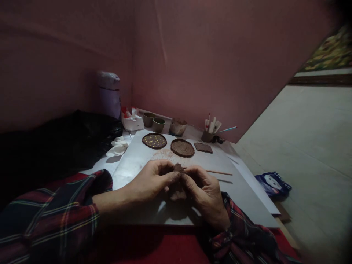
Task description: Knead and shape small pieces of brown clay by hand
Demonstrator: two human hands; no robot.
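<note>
Between my two hands is a lump of brown clay (177,191), held up over the front of the white board (242,205). My left hand (154,179) pinches it from the left, thumb pressed on its face. From the right, my right hand (205,192) grips its upper edge with thumb and fingers. Dark smears mark the left thumb. Behind the hands lie a round clay piece with yellow dots (154,140), a plain round clay piece with a raised rim (182,147) and a small rectangular clay slab (203,147).
Two thin sticks (220,172) lie right of my hands. Along the back stand two cups (158,125), a clear bowl (178,127) and a tool holder (207,136). Crumpled white tissue (118,146) and a black plastic bag (63,143) are at left. A blue packet (273,184) lies at right.
</note>
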